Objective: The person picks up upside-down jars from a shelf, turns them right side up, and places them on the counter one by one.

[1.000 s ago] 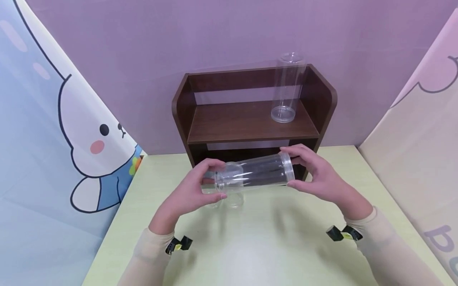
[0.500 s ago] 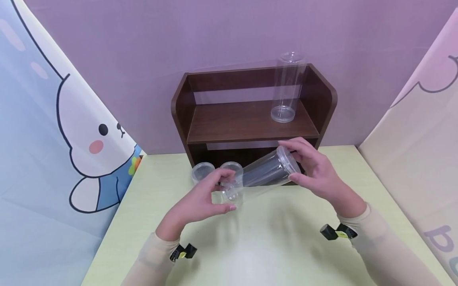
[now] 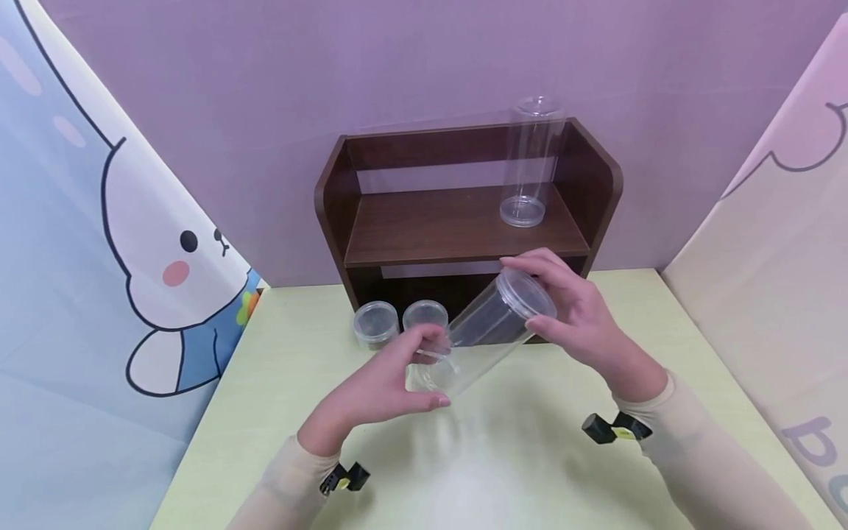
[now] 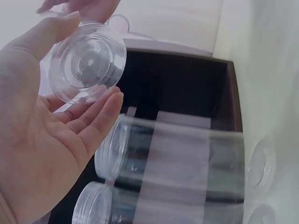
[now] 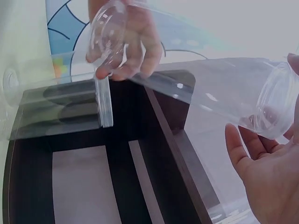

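A clear cylindrical jar (image 3: 486, 327) is held aslant above the table between both hands. Its capped end, with a clear screw lid (image 3: 528, 293), points up and right, where my right hand (image 3: 579, 320) grips the rim between thumb and fingers. Around the lower end, thumb and fingers of my left hand (image 3: 374, 386) are spread; the left wrist view shows the jar's round base (image 4: 88, 63) between them. Two similar lidded jars, a left one (image 3: 375, 322) and a right one (image 3: 425, 313), stand on the table just beyond my left hand, which partly covers them.
A dark brown two-tier shelf (image 3: 424, 250) stands at the back of the pale table (image 3: 477, 471). Another clear jar (image 3: 523, 212) stands upright on its upper board, toward the right. Behind hangs a purple cloth (image 3: 265, 110); printed cloths flank both sides.
The held jar has swung from nearly level to steeply tilted, lid end up and base end lower. My left hand has moved right and down, the right hand slightly left and up.
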`<state>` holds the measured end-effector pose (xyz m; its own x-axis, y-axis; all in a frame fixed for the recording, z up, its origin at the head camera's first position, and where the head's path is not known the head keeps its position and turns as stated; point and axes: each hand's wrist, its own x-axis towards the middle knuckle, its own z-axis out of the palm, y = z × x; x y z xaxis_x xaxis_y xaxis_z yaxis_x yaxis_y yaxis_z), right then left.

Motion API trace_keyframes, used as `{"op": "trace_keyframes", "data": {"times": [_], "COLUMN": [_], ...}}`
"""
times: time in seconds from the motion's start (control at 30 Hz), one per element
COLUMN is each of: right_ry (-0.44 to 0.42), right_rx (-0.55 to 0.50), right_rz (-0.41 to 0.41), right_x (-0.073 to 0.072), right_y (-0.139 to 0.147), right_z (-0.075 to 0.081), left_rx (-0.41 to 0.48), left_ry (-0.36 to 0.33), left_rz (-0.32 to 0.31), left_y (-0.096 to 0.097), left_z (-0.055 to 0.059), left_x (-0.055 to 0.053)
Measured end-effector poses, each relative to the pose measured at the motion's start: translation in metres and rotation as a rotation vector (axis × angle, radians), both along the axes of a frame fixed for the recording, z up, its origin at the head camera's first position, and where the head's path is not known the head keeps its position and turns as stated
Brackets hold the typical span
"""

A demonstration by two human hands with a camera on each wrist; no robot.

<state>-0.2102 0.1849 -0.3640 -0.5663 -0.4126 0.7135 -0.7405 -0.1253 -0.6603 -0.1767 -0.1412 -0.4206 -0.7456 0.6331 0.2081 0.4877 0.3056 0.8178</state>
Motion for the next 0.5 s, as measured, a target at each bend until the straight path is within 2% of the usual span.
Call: {"op": "trace_keyframes", "data": {"times": [0.2,0.5], "right_ry": [-0.011,-0.034], "right_rx": [0.028,0.09], "right_rz": [-0.011,-0.014], "right_x": [0.003,0.007], "right_y": [-0.009,-0.017], "right_z": [0.002,0.001], "left_rx": [-0.05,-0.036], "left_ry": [-0.058,-0.032], "left_rz": [0.032,0.0], "left_y": [0.014,0.028], "left_z": [-0.007,-0.022], "left_x": [0.005,0.005]}}
